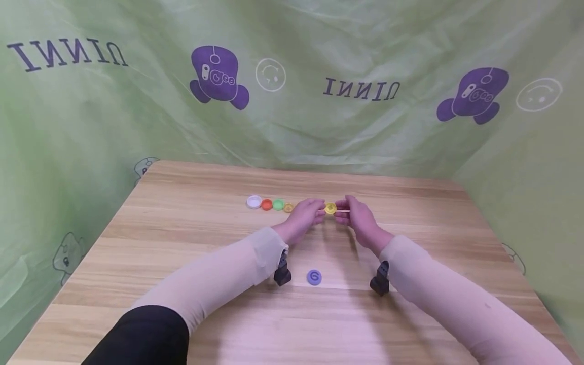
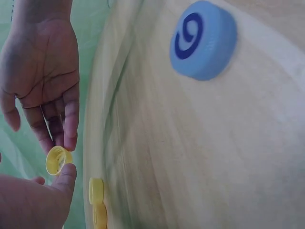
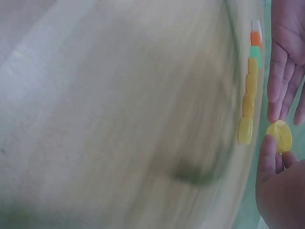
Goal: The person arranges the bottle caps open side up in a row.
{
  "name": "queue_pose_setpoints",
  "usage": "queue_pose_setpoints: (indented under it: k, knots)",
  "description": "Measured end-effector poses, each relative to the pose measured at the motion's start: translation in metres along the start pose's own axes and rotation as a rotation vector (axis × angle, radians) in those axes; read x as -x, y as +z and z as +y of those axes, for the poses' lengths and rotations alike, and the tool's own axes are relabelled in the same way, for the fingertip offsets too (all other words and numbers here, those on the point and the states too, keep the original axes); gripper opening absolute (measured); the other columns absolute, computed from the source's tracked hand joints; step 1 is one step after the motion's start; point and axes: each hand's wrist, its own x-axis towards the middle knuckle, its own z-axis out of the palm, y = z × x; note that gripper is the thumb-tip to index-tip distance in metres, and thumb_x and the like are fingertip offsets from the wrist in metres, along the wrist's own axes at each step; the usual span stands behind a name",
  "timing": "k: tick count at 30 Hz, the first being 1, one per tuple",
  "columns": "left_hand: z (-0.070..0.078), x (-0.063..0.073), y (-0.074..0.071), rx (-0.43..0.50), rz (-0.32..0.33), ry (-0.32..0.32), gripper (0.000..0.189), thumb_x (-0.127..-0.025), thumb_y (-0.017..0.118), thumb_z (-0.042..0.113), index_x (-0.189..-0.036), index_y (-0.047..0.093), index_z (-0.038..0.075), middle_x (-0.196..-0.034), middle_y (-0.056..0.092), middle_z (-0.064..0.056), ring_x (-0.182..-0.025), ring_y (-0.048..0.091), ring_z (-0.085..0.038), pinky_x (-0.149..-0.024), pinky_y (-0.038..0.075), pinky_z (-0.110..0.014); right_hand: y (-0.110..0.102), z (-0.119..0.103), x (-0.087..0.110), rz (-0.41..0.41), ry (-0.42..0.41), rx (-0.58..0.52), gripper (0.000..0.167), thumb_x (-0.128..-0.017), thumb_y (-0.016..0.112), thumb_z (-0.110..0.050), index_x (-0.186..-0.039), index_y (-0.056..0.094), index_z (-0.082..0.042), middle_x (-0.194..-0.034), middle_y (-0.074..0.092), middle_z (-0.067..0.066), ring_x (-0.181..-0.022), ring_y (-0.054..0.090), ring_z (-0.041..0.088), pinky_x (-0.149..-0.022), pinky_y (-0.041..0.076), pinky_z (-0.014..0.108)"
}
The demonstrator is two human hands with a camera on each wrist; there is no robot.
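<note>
A yellow bottle cap (image 1: 330, 208) is held up between the fingertips of my two hands, above the table. My left hand (image 1: 303, 218) touches it from the left, my right hand (image 1: 362, 220) from the right. In the left wrist view the right hand's fingers reach nearly straight down to the cap (image 2: 59, 160). The right wrist view shows the left hand's straight fingers meeting the same cap (image 3: 280, 135). Below the hands stands a row of caps: white (image 1: 254, 202), orange-red (image 1: 266, 204), green (image 1: 278, 204), then several yellow ones (image 3: 248, 106), partly hidden by the left hand in the head view.
Nearer to me, a blue cap (image 1: 314, 277) with a dark swirl lies on the wooden table (image 1: 182, 243). Behind the table's far edge hangs a green printed cloth (image 1: 301, 132). A small black device (image 1: 283, 269) is strapped at each wrist.
</note>
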Motion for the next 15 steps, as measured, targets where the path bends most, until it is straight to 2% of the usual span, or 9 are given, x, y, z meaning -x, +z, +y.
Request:
queue_pose_setpoints:
  k: [3,7,10,15]
  knots:
    - [0.001,-0.003,0.002,0.006,0.002,0.011,0.048,-0.109,0.044,0.016,-0.15,0.039,-0.01,-0.152,0.045,-0.025,-0.138,0.048,-0.037,-0.115,0.043,-0.043,-0.003,-0.001,-0.003,-0.03,0.003,-0.017,0.065,-0.114,0.017,-0.036,-0.143,0.044,0.015,-0.141,0.051,0.027,-0.116,0.059,0.03,-0.098,0.055,0.029]
    - [0.003,-0.008,0.007,0.03,0.023,0.016,0.053,-0.106,0.049,0.015,-0.153,0.035,-0.006,-0.154,0.043,-0.025,-0.139,0.046,-0.038,-0.116,0.042,-0.046,-0.005,-0.003,-0.007,-0.044,0.002,-0.019,0.071,-0.113,0.014,-0.041,-0.144,0.042,0.016,-0.143,0.049,0.029,-0.127,0.054,0.037,-0.106,0.051,0.036]
    - [0.005,-0.01,0.011,0.028,0.031,0.026,0.058,-0.104,0.052,0.018,-0.155,0.032,-0.002,-0.154,0.043,-0.025,-0.14,0.045,-0.039,-0.116,0.041,-0.048,-0.006,-0.005,-0.01,-0.039,0.005,-0.024,0.073,-0.113,0.013,-0.044,-0.146,0.041,0.016,-0.146,0.047,0.029,-0.13,0.052,0.039,-0.109,0.049,0.037]
    - [0.006,-0.015,0.014,0.002,0.028,0.041,0.058,-0.105,0.049,0.024,-0.155,0.033,-0.001,-0.153,0.045,-0.023,-0.139,0.046,-0.038,-0.115,0.042,-0.048,-0.01,-0.008,-0.012,-0.046,0.022,-0.017,0.076,-0.112,0.009,-0.046,-0.149,0.038,0.014,-0.147,0.045,0.029,-0.13,0.053,0.038,-0.109,0.049,0.038]
